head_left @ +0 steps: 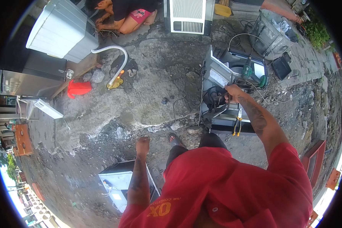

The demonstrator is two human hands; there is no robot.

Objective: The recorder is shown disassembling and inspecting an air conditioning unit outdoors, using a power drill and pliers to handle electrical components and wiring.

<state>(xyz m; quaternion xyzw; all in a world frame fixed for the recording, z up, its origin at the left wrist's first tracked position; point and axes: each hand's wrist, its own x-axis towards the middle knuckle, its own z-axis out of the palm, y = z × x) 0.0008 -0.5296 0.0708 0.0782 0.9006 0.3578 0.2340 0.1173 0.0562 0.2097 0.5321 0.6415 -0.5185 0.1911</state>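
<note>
My right hand [233,93] reaches into an opened, box-shaped appliance [216,74], its fingers closed beside a round black part [214,97]; what they grip is hidden. Pliers [238,122] with yellow handles rest on the appliance's near part, just below that hand. Behind it lies a green power tool [248,69] with a cord. My left hand [143,145] hangs closed over the ground, touching nothing around it. Whatever its curled fingers may hold cannot be seen. Near it lies a white and black metal casing [119,181].
A person [127,19] crouches at the far left beside a white plastic-looking appliance [60,32]. A white hose [122,57] and a red cloth-like thing [79,88] lie on rough concrete. At the far right stand a grey bin [272,36] and a black tray [281,68]. Loose cords cross the ground.
</note>
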